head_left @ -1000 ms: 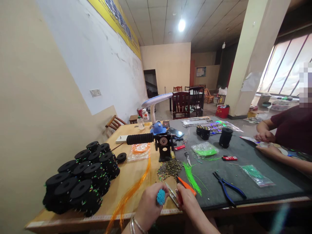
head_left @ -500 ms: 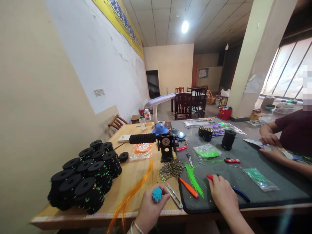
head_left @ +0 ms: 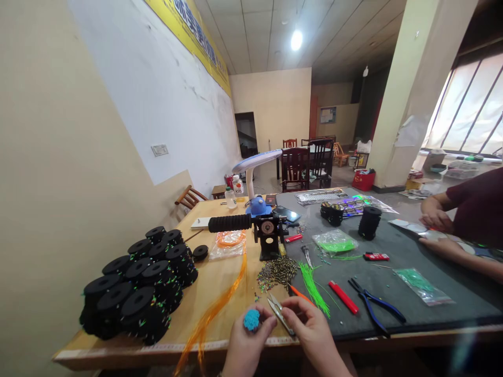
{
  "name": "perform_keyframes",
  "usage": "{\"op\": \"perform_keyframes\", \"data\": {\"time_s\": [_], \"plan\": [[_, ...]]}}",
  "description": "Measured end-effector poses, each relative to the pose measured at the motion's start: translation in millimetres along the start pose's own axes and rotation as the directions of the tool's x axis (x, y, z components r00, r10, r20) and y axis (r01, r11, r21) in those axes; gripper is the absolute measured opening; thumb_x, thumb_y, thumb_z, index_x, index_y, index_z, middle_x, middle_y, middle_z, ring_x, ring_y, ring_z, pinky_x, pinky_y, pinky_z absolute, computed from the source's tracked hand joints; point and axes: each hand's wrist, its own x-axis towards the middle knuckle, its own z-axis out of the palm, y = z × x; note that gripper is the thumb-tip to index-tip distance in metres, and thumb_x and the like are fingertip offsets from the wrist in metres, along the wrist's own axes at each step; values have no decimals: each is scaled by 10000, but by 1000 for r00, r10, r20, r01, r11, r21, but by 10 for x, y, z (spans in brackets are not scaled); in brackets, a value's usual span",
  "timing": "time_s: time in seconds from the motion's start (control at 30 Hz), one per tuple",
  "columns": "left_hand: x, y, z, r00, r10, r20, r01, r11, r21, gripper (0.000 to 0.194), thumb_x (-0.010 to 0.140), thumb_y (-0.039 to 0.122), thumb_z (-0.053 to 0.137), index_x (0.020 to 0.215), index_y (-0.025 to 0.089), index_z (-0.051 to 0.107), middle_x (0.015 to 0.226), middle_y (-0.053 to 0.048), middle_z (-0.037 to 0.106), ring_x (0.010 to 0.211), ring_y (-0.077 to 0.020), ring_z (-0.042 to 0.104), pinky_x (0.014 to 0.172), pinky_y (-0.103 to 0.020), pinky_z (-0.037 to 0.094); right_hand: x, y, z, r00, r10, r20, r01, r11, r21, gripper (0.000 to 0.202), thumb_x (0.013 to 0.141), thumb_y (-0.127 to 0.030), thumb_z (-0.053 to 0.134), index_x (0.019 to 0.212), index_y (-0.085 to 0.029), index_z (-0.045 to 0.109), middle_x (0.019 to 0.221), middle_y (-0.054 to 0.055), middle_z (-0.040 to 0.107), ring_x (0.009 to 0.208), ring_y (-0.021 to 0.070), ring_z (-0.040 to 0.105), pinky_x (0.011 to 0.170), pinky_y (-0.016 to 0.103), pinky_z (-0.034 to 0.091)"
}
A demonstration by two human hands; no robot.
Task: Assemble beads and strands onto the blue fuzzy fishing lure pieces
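Observation:
A bright blue, knobbly bundle (head_left: pixel 251 320) sticks up out of my left hand (head_left: pixel 247 340), whose fingers are closed round it. Just to the right, my right hand (head_left: pixel 310 330) has its thumb and fingers drawn together; whatever they hold is too small to make out. Metal thread snips (head_left: pixel 278 310) lie between the two hands, partly behind the right one. An orange tool (head_left: pixel 301 295) is partly covered by my right fingers. Bright green strands (head_left: pixel 313 288) and a heap of small brass-coloured pieces (head_left: pixel 282 270) lie beyond the hands.
Black spools (head_left: pixel 137 272) stand in stacks at left, near loose orange strands (head_left: pixel 222 301). A black clamp device (head_left: pixel 268 230) stands mid-table. The grey mat (head_left: pixel 330 324) bears a red lighter (head_left: pixel 343 297) and blue-handled pliers (head_left: pixel 371 303). Another person's hands (head_left: pixel 436 228) work at right.
My right hand has left the red lighter and pliers and moved left, beside my left hand and the snips. The lighter now lies fully visible. My left hand keeps the blue bundle, slightly lower.

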Motion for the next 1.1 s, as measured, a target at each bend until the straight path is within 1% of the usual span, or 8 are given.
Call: {"op": "perform_keyframes", "data": {"time_s": [0.17, 0.3, 0.5, 0.6, 0.73, 0.83, 0.93, 1.1], "plan": [[-23, -41, 20, 999, -22, 42, 22, 1000, 0, 326, 662, 447, 761, 676, 154, 617, 569, 24, 538, 527, -115, 439, 526, -228, 407, 72, -31, 74, 999, 36, -23, -34, 997, 62, 402, 693, -545, 674, 668, -146, 645, 592, 0, 574, 554, 124, 475, 537, 233, 368], [-33, -58, 33, 998, -4, 63, 4, 1000, -3, 318, 665, 429, 764, 673, 149, 614, 590, 17, 551, 556, -120, 455, 546, -225, 404, 69, -116, 15, 999, 34, -14, -33, 999, 23, 400, 696, -546, 665, 641, -150, 647, 562, -1, 575, 554, 134, 495, 540, 239, 382], [-15, -161, 25, 997, -74, 13, 75, 992, -99, 399, 622, 505, 786, 691, 138, 643, 581, 22, 553, 522, -102, 424, 479, -206, 356, 28, -93, -16, 997, 77, 29, -81, 972, 220, 538, 666, -615, 699, 971, -173, 713, 949, 106, 735, 908, 264, 661, 811, 333, 509], [6, -211, 29, 992, -123, -11, 120, 980, -160, 458, 580, 552, 797, 684, 133, 645, 523, 51, 494, 462, -72, 346, 426, -196, 284, 2, 16, 31, 995, 101, 15, -101, 954, 282, 511, 647, -589, 740, 961, -187, 706, 965, 97, 727, 954, 266, 654, 859, 344, 500], [5, -209, 73, 990, -139, -11, 134, 970, -202, 475, 570, 554, 805, 675, 122, 640, 511, 55, 478, 451, -56, 317, 421, -195, 240, -19, 92, 161, 994, 110, 20, -111, 939, 325, 454, 603, -580, 776, 792, -174, 701, 763, 45, 692, 727, 196, 625, 686, 290, 497], [-9, -198, 99, 983, -183, -9, 175, 953, -247, 494, 532, 559, 818, 666, 131, 610, 470, 78, 432, 418, -46, 295, 410, -197, 211, -5, 85, 233, 991, 132, 29, -133, 919, 370, 458, 594, -588, 778, 680, -155, 654, 609, -10, 599, 548, 110, 507, 520, 219, 404], [-23, -163, 74, 968, -249, 23, 242, 913, -328, 420, 545, 466, 821, 700, 149, 592, 474, 88, 420, 410, -45, 303, 401, -189, 155, 18, 62, 220, 988, 151, 22, -146, 897, 417, 460, 618, -586, 765, 678, -153, 619, 636, -16, 598, 529, 80, 472, 499, 196, 384], [-56, -31, -26, 917, -370, 148, 391, 761, -518, 219, 544, 260, 697, 704, 143, 603, 663, 10, 577, 532, -78, 472, 438, -184, 183, 52, 28, 119, 971, 205, 121, -237, 876, 420, 486, 637, -628, 720, 717, -190, 527, 626, -15, 624, 513, 103, 540, 433, 186, 392]]}}
